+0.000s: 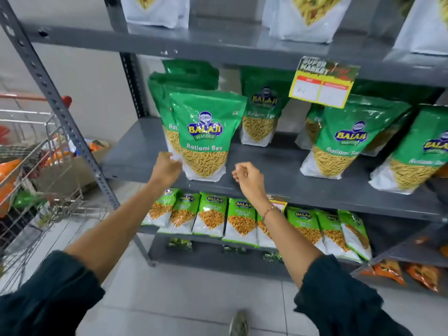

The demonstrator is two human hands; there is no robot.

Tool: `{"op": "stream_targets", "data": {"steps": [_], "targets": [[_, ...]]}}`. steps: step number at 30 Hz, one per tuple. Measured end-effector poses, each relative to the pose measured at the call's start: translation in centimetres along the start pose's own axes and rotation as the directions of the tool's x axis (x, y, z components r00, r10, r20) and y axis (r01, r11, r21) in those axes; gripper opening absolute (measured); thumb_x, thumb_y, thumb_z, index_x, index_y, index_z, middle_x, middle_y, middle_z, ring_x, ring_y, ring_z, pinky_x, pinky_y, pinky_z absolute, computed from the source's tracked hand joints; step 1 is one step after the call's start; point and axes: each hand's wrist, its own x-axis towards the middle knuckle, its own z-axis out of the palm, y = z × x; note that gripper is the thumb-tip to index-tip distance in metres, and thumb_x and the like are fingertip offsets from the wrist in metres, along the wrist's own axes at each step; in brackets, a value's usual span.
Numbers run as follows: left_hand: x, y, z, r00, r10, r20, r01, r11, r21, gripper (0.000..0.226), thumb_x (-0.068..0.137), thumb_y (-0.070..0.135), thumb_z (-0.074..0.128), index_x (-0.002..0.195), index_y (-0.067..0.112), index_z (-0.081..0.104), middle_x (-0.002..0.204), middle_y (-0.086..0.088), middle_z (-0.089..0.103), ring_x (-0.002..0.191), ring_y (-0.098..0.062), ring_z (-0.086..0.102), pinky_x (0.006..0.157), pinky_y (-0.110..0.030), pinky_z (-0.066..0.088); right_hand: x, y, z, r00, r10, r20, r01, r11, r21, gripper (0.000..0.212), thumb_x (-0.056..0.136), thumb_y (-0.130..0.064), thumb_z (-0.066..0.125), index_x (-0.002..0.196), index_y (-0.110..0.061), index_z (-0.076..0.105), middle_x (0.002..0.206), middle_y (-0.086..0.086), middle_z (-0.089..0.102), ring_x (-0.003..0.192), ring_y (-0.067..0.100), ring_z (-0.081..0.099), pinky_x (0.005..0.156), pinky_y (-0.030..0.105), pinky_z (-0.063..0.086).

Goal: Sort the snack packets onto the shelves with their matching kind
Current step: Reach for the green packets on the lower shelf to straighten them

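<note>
— Head view: what were the hands doing at the front Ratlami Sev packet [206,134]?

— The left hand [167,166] touched its lower left corner, fingers curled at the white base; whether they pinched the film or only pressed it, I could not tell. The right hand [247,177] hung just right of the packet's base, fingers loosely bent, holding nothing and apart from it.

— Why there?

— My guess: the packet stood upright at the front of the middle shelf [266,166], before two like ones, and a steadying touch at the base kept it from tipping forward — it looked placed, with only squaring up left.

— And around that packet?

— Right of it, more green Ratlami Sev packets [339,139], some leaning; above and to its right a yellow price tag [322,83] hung from the upper shelf edge. Below it ran a row of smaller green packets [240,219]. Left of it stood the slotted grey upright [55,98], and beyond that a wire trolley [31,151] with orange packets [9,170] unsorted.

— Anything in the way?

— The upright stood between packet and trolley — a reach back would have to go around it.
</note>
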Motion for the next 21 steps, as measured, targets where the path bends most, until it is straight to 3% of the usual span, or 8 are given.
{"op": "stream_targets", "data": {"steps": [1, 4, 7, 9, 11, 14, 18, 21], "targets": [[0.5, 0.0, 0.1, 1.0, 0.021, 0.008, -0.022, 0.999, 0.024, 0.056, 0.076, 0.03, 0.056, 0.12, -0.003, 0.048, 0.103, -0.021, 0.061, 0.08, -0.03, 0.065, 0.061, -0.035, 0.054, 0.4, 0.3, 0.5, 1.0, 0.002, -0.003, -0.002, 1.0, -0.01, 0.02, 0.09, -0.019, 0.049, 0.099, -0.005, 0.061, 0.092, 0.014, 0.072, 0.087, 0.024, 0.066, 0.087, 0.039, 0.052], [1.1, 0.4, 0.7, 0.993, 0.08, 0.081, -0.088, 0.991, 0.101, 0.074, 0.084, 0.029, 0.063, 0.141, 0.003, 0.025, 0.144, -0.021, 0.037, 0.125, -0.033, 0.048, 0.098, -0.046, 0.046, 2.1, 1.0, 1.7, 0.999, 0.023, 0.036, -0.021, 0.999, -0.044, 0.034, 0.088, -0.023, 0.057, 0.116, -0.003, 0.055, 0.111, 0.017, 0.067, 0.105, 0.025, 0.062, 0.088, 0.023, 0.044], [1.6, 0.6, 1.1, 0.977, 0.092, 0.194, -0.132, 0.971, 0.201, 0.079, 0.083, 0.029, 0.066, 0.143, 0.005, 0.02, 0.149, -0.016, 0.036, 0.134, -0.033, 0.04, 0.107, -0.045, 0.037, 4.1, 1.6, 3.0, 0.977, 0.035, 0.21, -0.024, 0.998, -0.057, 0.066, 0.079, -0.028, 0.068, 0.135, -0.009, 0.039, 0.137, 0.012, 0.051, 0.125, 0.022, 0.049, 0.103, 0.033, 0.04], [2.0, 0.3, 1.3, 0.972, 0.095, 0.214, -0.149, 0.957, 0.248, 0.07, 0.082, 0.032, 0.068, 0.135, 0.004, 0.032, 0.139, -0.019, 0.05, 0.123, -0.034, 0.05, 0.099, -0.044, 0.042, 5.1, 1.9, 3.7, 0.961, 0.02, 0.278, -0.004, 0.998, -0.059, 0.073, 0.075, -0.03, 0.073, 0.137, -0.014, 0.037, 0.139, 0.009, 0.051, 0.125, 0.021, 0.048, 0.105, 0.037, 0.04], [2.2, 0.2, 1.4, 0.982, 0.112, 0.149, -0.145, 0.962, 0.232, 0.053, 0.077, 0.033, 0.072, 0.115, 0.004, 0.048, 0.113, -0.023, 0.064, 0.096, -0.033, 0.06, 0.085, -0.043, 0.048, 5.7, 2.1, 4.1, 0.967, 0.0, 0.253, 0.002, 1.0, -0.008, 0.066, 0.072, -0.025, 0.076, 0.128, -0.01, 0.045, 0.128, 0.011, 0.06, 0.115, 0.02, 0.056, 0.1, 0.037, 0.046], [2.2, 0.4, 2.1, 0.987, 0.137, 0.083, -0.147, 0.979, 0.14, 0.038, 0.067, 0.027, 0.081, 0.084, 0.01, 0.052, 0.083, -0.022, 0.066, 0.076, -0.035, 0.06, 0.076, -0.041, 0.052, 6.3, 2.7, 3.6, 0.982, -0.03, 0.187, 0.006, 0.992, 0.125, 0.054, 0.067, -0.014, 0.079, 0.115, -0.004, 0.055, 0.112, 0.016, 0.068, 0.099, 0.017, 0.064, 0.09, 0.035, 0.053], [2.2, 3.3, 4.7, 0.98, 0.161, 0.115, -0.168, 0.985, 0.05, 0.04, 0.066, 0.022, 0.082, 0.074, 0.032, 0.044, 0.076, -0.008, 0.057, 0.077, -0.018, 0.051, 0.074, -0.038, 0.048, 7.6, 4.2, 0.4, 0.993, -0.021, 0.113, -0.005, 0.973, 0.229, 0.049, 0.065, -0.005, 0.079, 0.109, -0.004, 0.059, 0.106, 0.013, 0.069, 0.092, 0.012, 0.065, 0.086, 0.029, 0.054], [3.1, 5.1, 8.0, 0.976, 0.168, 0.142, -0.175, 0.984, 0.035, 0.037, 0.062, 0.021, 0.084, 0.072, 0.022, 0.048, 0.077, -0.02, 0.067, 0.078, -0.034, 0.066, 0.08, -0.05, 0.057, 8.9, 5.4, -3.1, 0.998, -0.01, 0.055, -0.004, 0.968, 0.253, 0.045, 0.063, -0.001, 0.079, 0.104, -0.006, 0.061, 0.103, 0.009, 0.067, 0.093, 0.014, 0.064, 0.087, 0.034, 0.053]]}}
